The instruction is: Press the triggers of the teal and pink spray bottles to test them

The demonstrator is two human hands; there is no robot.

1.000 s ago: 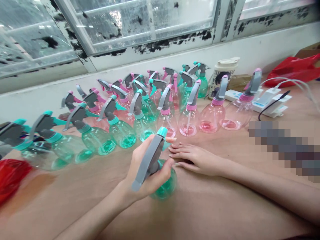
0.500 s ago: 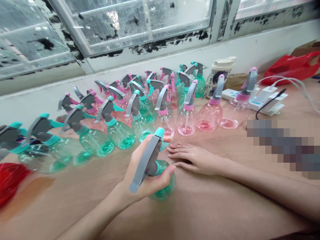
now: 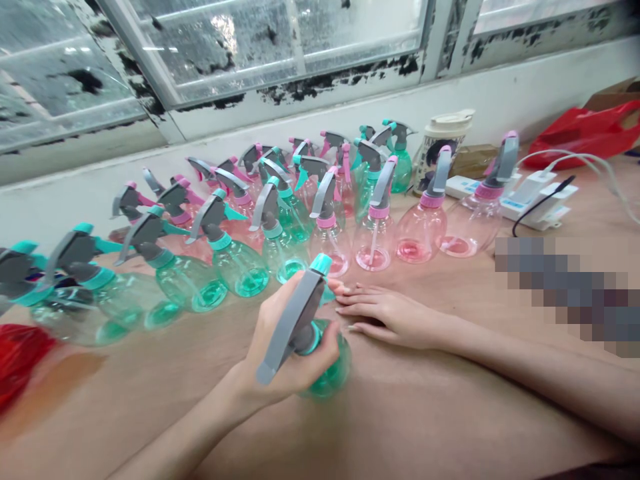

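A green spray bottle (image 3: 331, 373) with a grey and teal trigger head stands in front of me on the wooden table (image 3: 425, 413). My left hand (image 3: 270, 340) is closed around its neck, the thumb bent across the near side and the fingers partly hidden behind the grey head. To its right, my right hand (image 3: 387, 313) lies palm down on the table with its fingers stretched out, holding nothing. Its fingertips point at the trigger side of the bottle, close to my left fingers. Whether they touch is hard to make out.
Several green spray bottles (image 3: 245, 267) and pink spray bottles (image 3: 420, 230) stand in rows behind my hands. At the back right are a cup (image 3: 443, 150), a white power strip (image 3: 537, 203) with cables, and a red bag (image 3: 583, 137). Another red bag (image 3: 23, 360) lies at the left.
My left thumb has bent inward against the bottle's neck, where it was stretched out before. The right hand and the bottle have stayed nearly in place.
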